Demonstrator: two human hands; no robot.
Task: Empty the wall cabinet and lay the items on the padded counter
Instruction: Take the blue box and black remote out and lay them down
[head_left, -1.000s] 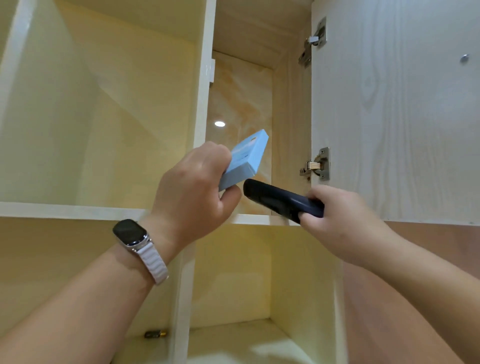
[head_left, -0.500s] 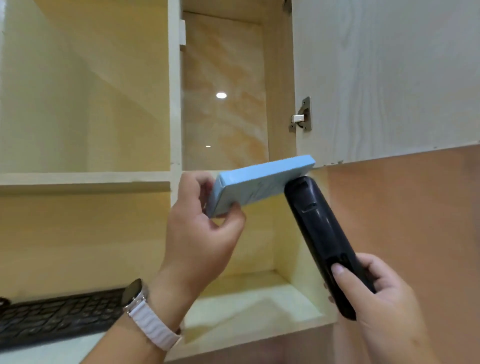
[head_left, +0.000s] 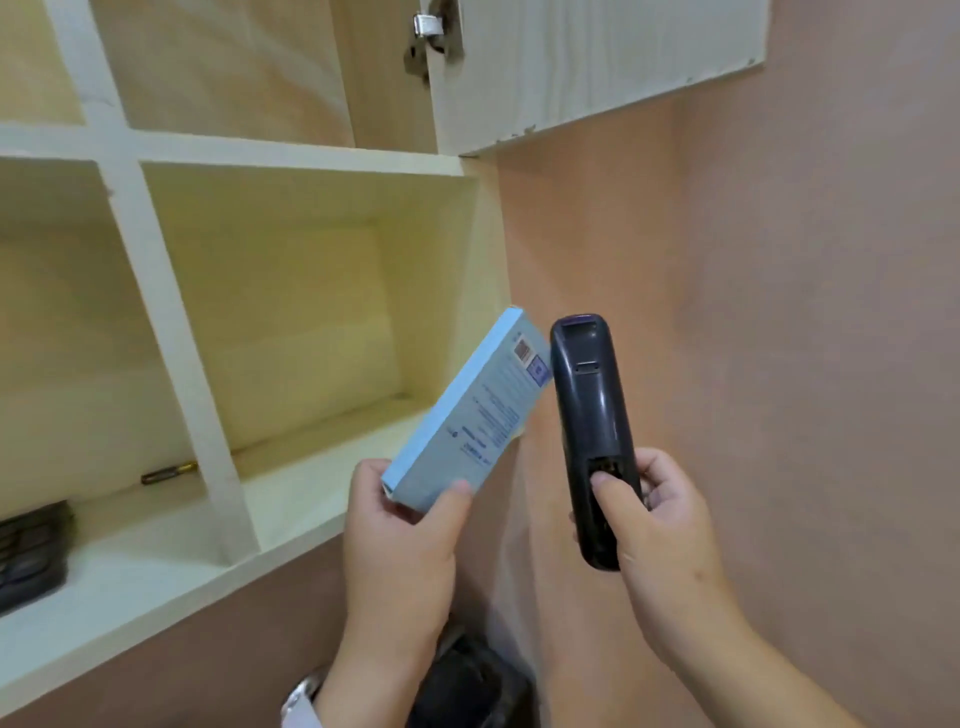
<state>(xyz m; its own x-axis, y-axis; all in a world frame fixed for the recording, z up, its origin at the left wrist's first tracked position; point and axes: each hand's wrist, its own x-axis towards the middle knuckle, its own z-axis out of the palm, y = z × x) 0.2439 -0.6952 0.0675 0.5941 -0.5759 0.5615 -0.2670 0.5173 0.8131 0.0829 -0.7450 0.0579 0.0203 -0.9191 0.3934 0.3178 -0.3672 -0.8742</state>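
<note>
We are gripping a light blue box (head_left: 470, 415) in our left hand (head_left: 402, 540) and a dark remote (head_left: 592, 441) in our right hand (head_left: 660, 525), right of the wall cabinet (head_left: 171, 322).

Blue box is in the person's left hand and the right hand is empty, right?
No: the head view shows the right hand gripping a dark remote. The blue box is indeed in the left hand.

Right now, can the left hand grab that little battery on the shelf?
Probably not yet. The left hand grips the blue box, so its fingers are busy. The battery lies in an open compartment with nothing in front of it, so a free hand likely could.
</note>
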